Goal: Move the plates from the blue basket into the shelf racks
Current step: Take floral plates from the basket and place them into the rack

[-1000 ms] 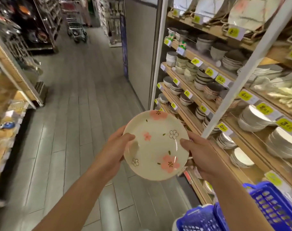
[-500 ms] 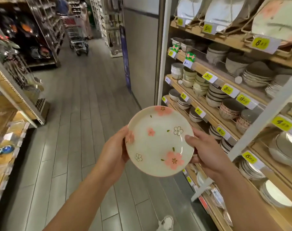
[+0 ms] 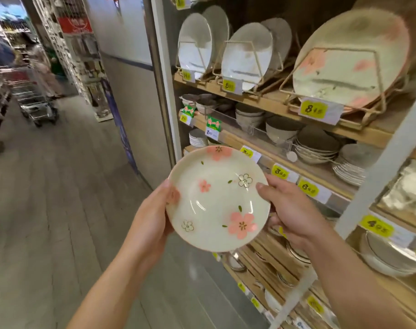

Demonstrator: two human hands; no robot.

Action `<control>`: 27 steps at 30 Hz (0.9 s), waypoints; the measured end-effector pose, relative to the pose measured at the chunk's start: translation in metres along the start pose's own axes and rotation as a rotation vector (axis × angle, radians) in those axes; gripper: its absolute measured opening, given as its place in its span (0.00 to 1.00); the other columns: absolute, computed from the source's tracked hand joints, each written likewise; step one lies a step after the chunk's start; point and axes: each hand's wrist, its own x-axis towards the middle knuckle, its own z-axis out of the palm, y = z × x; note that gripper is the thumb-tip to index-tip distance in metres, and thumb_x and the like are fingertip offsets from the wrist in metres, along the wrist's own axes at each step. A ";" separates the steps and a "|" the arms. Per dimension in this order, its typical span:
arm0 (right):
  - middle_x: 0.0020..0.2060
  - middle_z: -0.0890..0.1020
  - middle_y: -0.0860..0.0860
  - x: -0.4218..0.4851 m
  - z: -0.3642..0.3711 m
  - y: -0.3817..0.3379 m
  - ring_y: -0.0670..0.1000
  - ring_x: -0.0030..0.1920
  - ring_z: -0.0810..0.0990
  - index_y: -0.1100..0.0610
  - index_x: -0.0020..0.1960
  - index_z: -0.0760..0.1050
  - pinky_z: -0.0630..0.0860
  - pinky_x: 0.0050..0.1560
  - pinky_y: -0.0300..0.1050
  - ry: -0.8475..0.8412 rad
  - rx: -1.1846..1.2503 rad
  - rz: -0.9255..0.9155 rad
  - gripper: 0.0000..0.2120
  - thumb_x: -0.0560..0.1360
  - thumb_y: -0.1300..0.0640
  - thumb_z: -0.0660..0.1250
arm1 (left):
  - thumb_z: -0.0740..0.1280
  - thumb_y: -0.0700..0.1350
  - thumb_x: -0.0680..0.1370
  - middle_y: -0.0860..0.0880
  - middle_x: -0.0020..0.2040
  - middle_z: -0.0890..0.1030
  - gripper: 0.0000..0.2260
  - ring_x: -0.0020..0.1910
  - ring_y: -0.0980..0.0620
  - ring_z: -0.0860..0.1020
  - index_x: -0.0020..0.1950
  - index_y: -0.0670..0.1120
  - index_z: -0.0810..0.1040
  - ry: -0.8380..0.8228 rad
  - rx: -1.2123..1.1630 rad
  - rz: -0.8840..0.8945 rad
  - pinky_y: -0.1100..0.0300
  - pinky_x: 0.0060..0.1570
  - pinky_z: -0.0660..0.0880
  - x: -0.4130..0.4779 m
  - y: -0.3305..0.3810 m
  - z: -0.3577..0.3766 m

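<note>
The plate (image 3: 217,200) is glazed ceramic: stiff, fairly light, slippery, and likely to chip or shatter if dropped, so opposite rim edges look the safest hold. It hangs in the air between both hands. The left hand (image 3: 152,224) grips its left rim and the right hand (image 3: 292,210) its right rim, thumb on top. The rack (image 3: 340,51) of matching plates stands far right, above.

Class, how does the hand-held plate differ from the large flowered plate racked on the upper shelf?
The held plate looks smaller than the racked plate. The held plate is gripped at its rim; the racked plate leans in a wire rack. Both are cream with pink flowers.
</note>
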 end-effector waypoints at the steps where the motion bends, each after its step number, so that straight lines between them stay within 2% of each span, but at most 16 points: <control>1: 0.30 0.82 0.47 0.005 -0.006 -0.003 0.44 0.24 0.78 0.54 0.55 0.80 0.69 0.20 0.33 0.028 0.013 -0.005 0.12 0.82 0.60 0.58 | 0.58 0.46 0.80 0.52 0.45 0.85 0.14 0.38 0.55 0.82 0.52 0.57 0.83 -0.025 -0.001 -0.012 0.63 0.32 0.78 0.015 0.000 0.004; 4: 0.28 0.81 0.46 0.016 -0.023 -0.011 0.42 0.24 0.77 0.54 0.57 0.79 0.68 0.19 0.33 0.135 0.011 -0.030 0.12 0.83 0.57 0.57 | 0.57 0.50 0.81 0.50 0.44 0.85 0.14 0.37 0.54 0.81 0.52 0.56 0.83 -0.149 0.010 -0.028 0.57 0.37 0.78 0.058 0.000 0.018; 5: 0.27 0.80 0.46 0.019 -0.029 -0.014 0.41 0.23 0.76 0.53 0.58 0.79 0.67 0.19 0.32 0.187 0.009 -0.039 0.12 0.83 0.56 0.57 | 0.57 0.52 0.82 0.50 0.44 0.85 0.14 0.38 0.54 0.81 0.51 0.56 0.83 -0.208 0.019 -0.020 0.58 0.36 0.78 0.073 0.001 0.022; 9: 0.25 0.79 0.45 0.028 -0.045 -0.034 0.42 0.21 0.74 0.52 0.55 0.81 0.67 0.19 0.32 0.433 -0.003 -0.094 0.14 0.83 0.53 0.57 | 0.59 0.52 0.81 0.48 0.39 0.82 0.14 0.33 0.53 0.79 0.47 0.49 0.82 -0.445 -0.008 -0.003 0.61 0.28 0.76 0.132 0.014 0.046; 10: 0.26 0.80 0.46 0.028 -0.046 -0.041 0.43 0.22 0.76 0.50 0.53 0.82 0.68 0.20 0.33 0.491 -0.025 -0.109 0.14 0.83 0.52 0.57 | 0.60 0.52 0.81 0.48 0.39 0.81 0.13 0.33 0.53 0.79 0.46 0.50 0.82 -0.519 -0.008 0.011 0.60 0.29 0.76 0.146 0.020 0.054; 12: 0.30 0.83 0.47 0.027 -0.047 -0.057 0.45 0.26 0.80 0.43 0.50 0.83 0.72 0.22 0.37 0.602 -0.058 -0.157 0.15 0.82 0.49 0.57 | 0.63 0.53 0.78 0.49 0.42 0.83 0.10 0.36 0.52 0.80 0.51 0.55 0.83 -0.671 -0.035 0.051 0.58 0.32 0.78 0.172 0.034 0.070; 15: 0.39 0.86 0.48 0.028 -0.046 -0.083 0.46 0.35 0.85 0.43 0.52 0.83 0.76 0.28 0.37 0.768 -0.068 -0.298 0.15 0.82 0.47 0.56 | 0.62 0.53 0.75 0.50 0.50 0.85 0.16 0.43 0.53 0.82 0.60 0.57 0.80 -0.813 -0.134 0.122 0.56 0.36 0.81 0.204 0.058 0.095; 18: 0.45 0.86 0.46 0.037 -0.039 -0.111 0.44 0.43 0.85 0.43 0.49 0.84 0.78 0.33 0.35 0.869 0.062 -0.478 0.16 0.82 0.49 0.57 | 0.59 0.48 0.80 0.51 0.53 0.84 0.14 0.46 0.55 0.82 0.62 0.56 0.79 -0.854 -0.269 0.208 0.58 0.38 0.80 0.221 0.081 0.123; 20: 0.43 0.87 0.48 0.047 -0.034 -0.131 0.46 0.44 0.86 0.50 0.47 0.84 0.80 0.35 0.38 0.931 0.228 -0.591 0.17 0.82 0.50 0.58 | 0.56 0.45 0.83 0.53 0.52 0.84 0.15 0.47 0.55 0.82 0.65 0.52 0.77 -0.852 -0.402 0.210 0.59 0.38 0.79 0.224 0.096 0.145; 22: 0.39 0.87 0.48 0.059 -0.029 -0.149 0.47 0.41 0.86 0.54 0.47 0.82 0.80 0.34 0.41 0.999 0.330 -0.682 0.15 0.82 0.50 0.59 | 0.54 0.44 0.84 0.54 0.50 0.83 0.15 0.48 0.56 0.81 0.66 0.46 0.76 -0.821 -0.530 0.238 0.59 0.42 0.79 0.224 0.112 0.165; 24: 0.37 0.86 0.47 0.070 -0.026 -0.165 0.47 0.39 0.86 0.52 0.43 0.84 0.80 0.34 0.41 1.047 0.345 -0.783 0.17 0.81 0.48 0.59 | 0.55 0.43 0.83 0.53 0.50 0.83 0.14 0.51 0.54 0.81 0.63 0.44 0.77 -0.793 -0.635 0.296 0.57 0.49 0.79 0.225 0.131 0.181; 27: 0.40 0.86 0.44 0.081 -0.025 -0.189 0.44 0.43 0.85 0.41 0.35 0.84 0.80 0.39 0.40 1.075 0.296 -0.996 0.19 0.78 0.42 0.59 | 0.52 0.47 0.83 0.53 0.46 0.83 0.16 0.48 0.56 0.81 0.53 0.47 0.79 -0.807 -0.736 0.430 0.62 0.45 0.77 0.230 0.159 0.201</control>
